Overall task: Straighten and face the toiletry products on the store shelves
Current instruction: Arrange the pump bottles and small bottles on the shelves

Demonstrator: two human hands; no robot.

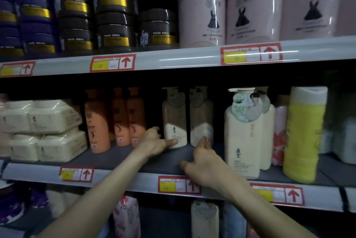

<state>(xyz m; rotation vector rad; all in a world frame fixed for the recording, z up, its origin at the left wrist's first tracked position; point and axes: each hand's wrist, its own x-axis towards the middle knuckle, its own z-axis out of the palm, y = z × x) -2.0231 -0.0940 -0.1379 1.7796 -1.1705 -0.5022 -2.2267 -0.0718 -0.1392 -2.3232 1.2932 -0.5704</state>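
A dim store shelf (115,160) is being viewed from just in front, with product rows above and below it. On the middle level, stacked white packs (44,130) are sitting at the left, orange bottles (119,118) beside them, and a tall cream pump bottle (242,137) and a yellow bottle (302,133) at the right. Between these, two pale bottles are standing well back from the edge. The left pale bottle (175,120) is being touched low down by the left hand (154,142), its fingers loosely spread around the base. The right pale bottle (201,116) is being reached by the right hand (206,162), fingertips at its base; whether it is being gripped cannot be told. Both bottles are being handled near the bottom, so a tall one is likely to be tipped backward or into its neighbours if pulled quickly.
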